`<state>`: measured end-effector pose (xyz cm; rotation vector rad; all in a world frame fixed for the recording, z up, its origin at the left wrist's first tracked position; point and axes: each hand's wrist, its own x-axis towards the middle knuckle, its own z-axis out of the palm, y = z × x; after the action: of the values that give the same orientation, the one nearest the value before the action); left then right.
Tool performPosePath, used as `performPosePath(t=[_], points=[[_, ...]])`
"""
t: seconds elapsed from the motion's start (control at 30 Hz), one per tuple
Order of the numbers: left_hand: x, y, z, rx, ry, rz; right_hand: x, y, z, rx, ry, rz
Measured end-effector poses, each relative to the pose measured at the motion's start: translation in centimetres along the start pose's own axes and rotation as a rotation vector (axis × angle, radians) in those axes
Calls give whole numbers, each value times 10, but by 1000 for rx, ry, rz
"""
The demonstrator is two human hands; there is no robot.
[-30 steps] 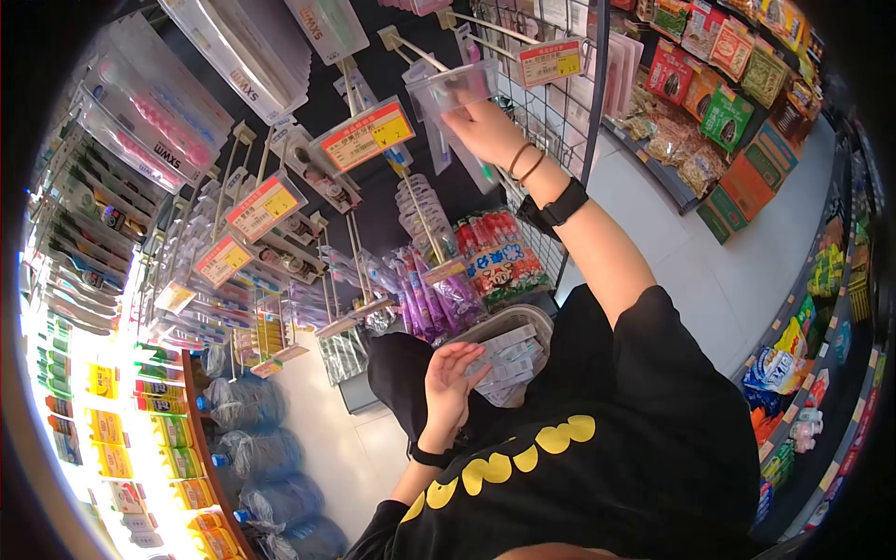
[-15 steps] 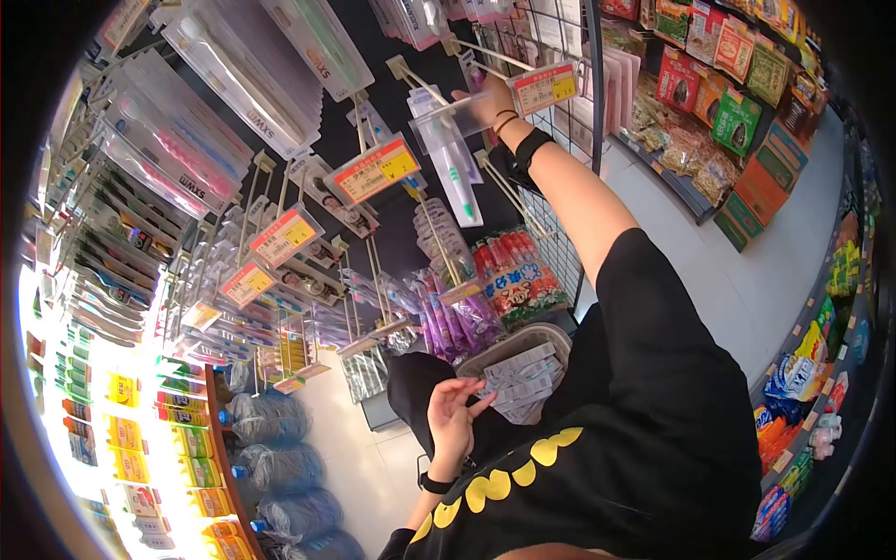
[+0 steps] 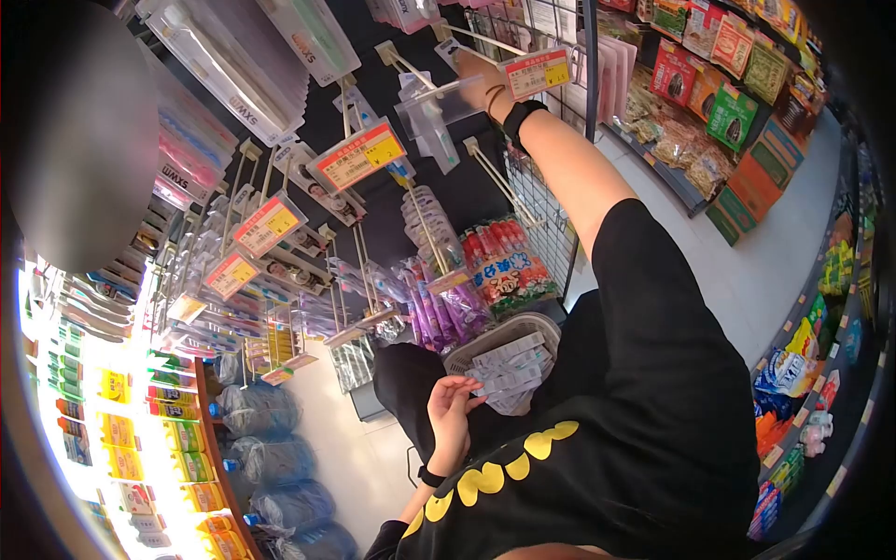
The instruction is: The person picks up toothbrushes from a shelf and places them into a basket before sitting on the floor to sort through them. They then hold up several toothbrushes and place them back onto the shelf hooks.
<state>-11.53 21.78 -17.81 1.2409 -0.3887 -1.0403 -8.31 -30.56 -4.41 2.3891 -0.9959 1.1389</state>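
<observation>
- Shop shelving surrounds the person: a dark panel (image 3: pixel 371 250) with hooks ahead, a wire grid (image 3: pixel 546 163) beside it, pale floor (image 3: pixel 737 271) beyond.
- Snack packs (image 3: pixel 732 117) fill a shelf at the upper right; bagged water jugs (image 3: pixel 266 457) lie stacked at the lower left, near a brightly lit shelf of bottles (image 3: pixel 119 431).
- The right hand (image 3: pixel 480 82) reaches up among the hooks, just behind a price tag (image 3: pixel 538 75). Its fingers are partly hidden; whether they pinch anything, I cannot tell.
- Near that hand, a clear holder (image 3: pixel 459 101) stands at a hook's end, with toothbrush packs (image 3: pixel 429 131) hanging behind it.
- The left hand (image 3: pixel 452 411) is low before the body, fingers bent toward the thumb, tips over the basket's near side. Whether they grip a label is unclear.
- The basket (image 3: pixel 456 358) sits by the person's lap, holding a loose heap of labels (image 3: pixel 513 366).
- Purple packs (image 3: pixel 437 303) and a red-and-green bag (image 3: pixel 509 266) hang beyond the basket.
</observation>
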Motion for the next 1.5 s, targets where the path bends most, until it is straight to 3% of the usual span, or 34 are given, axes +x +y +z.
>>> performPosePath(t=[0.1, 0.13, 0.17, 0.23, 0.27, 0.3, 0.37, 0.4, 0.47, 0.5, 0.53, 0.57, 0.63, 0.67, 0.7, 0.73, 0.8, 0.83, 0.9, 0.93, 1.03, 1.07, 1.13, 1.17, 1.23, 1.27, 1.33, 1.43, 1.47, 1.5], points=[[0, -3, 6, 4, -39, -1, -4, -14, -32, 77, -94, 81], [-1, -4, 7, 0, -57, 8, -4, -13, -30, 239, -102, 203], [-1, -7, 7, -5, -55, 4, -4, -7, -13, 238, -108, 201], [-1, -12, 5, 24, -68, -6, -9, 9, 31, -124, -262, -211], [-4, -13, 5, 24, -67, -13, -17, -10, 0, 44, -243, 127], [-4, -12, 5, 28, -79, -15, -17, -14, -4, 45, -245, 125], [-3, -12, 3, 23, -76, -16, -16, -17, 17, 396, -276, 326], [-3, -12, 2, 33, -63, -7, -14, -12, 32, 423, -323, 336], [-6, -12, -2, 16, -31, -8, -31, 13, 94, 564, 38, 179], [-6, -12, -4, -13, -11, 6, -45, 7, 81, 538, 45, 302], [-7, -11, -5, -37, -12, 34, -66, -33, -69, 840, -439, 552], [-6, -13, -11, -24, -1, 54, -90, -16, -33, 734, -258, 485], [-5, -13, -19, -1, 12, 145, -140, -31, -78, 1010, -209, 620], [-6, -11, -23, -3, 40, 154, -168, -29, -87, 1288, -267, 705], [-6, -6, -25, 44, 91, 127, -195, -36, -104, 1375, -233, 547], [-4, -12, -35, -33, 136, 136, -224, -45, -112, 1399, -204, 634], [-4, -14, -48, -155, 140, 190, -281, -71, -113, 1319, -205, 563], [-4, -13, -52, -216, 152, 209, -294, -89, -125, 1052, -332, 421], [-2, -4, -50, -240, 195, 209, -340, -107, -111, 939, -619, 187], [-1, 1, -49, -260, 217, 214, -359, -121, -105, 930, -617, 75], [3, 7, -51, -241, 153, 301, -394, -158, -85, 1004, -1005, 34], [3, 9, -52, -234, 141, 311, -421, -165, -65, 957, -1021, -61], [1, 9, -54, -213, 145, 318, -448, -184, -44, 804, -1261, -65], [-1, 8, -54, -187, 151, 327, -464, -190, -31, 809, -1264, -66], [-7, 3, -54, -188, 185, 305, -492, -202, -8, 528, -1600, -168], [-11, 0, -57, -143, 227, 289, -503, -206, 2, 539, -1602, -173], [-17, -9, -67, -82, 276, 287, -529, -214, 13, 569, -1827, -283], [-25, -16, -79, -87, 445, 257, -564, -215, 45, 771, -1928, -157], [-27, -19, -85, -117, 461, 271, -564, -206, 51, 774, -1949, 6], [-31, -19, -88, -124, 477, 277, -565, -200, 54, 769, -1956, -15]])
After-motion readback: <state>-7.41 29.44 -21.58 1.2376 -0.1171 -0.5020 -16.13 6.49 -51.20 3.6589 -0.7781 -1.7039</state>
